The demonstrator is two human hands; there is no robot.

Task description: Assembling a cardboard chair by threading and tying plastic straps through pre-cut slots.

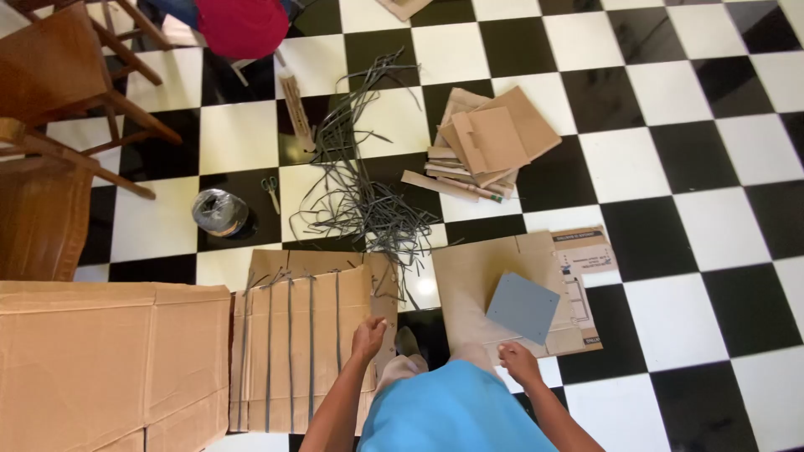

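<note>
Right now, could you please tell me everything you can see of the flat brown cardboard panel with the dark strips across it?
The flat brown cardboard panel with dark strips lies on the black-and-white checkered floor. Several thin grey strips run along it, roughly parallel, some ends sticking past its far edge. The left hand rests on its right edge. A larger plain cardboard sheet lies beside it, and a loose tangle of grey strips lies beyond.

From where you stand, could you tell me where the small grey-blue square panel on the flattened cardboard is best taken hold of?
The grey-blue panel lies flat and tilted on the flattened cardboard sheet, with nothing on top. Its near corner points toward the right hand, which is closest. I would probably pinch that near corner or the lower edge, coming from the person's side, thumb on top, lifting the thin edge first.
</note>
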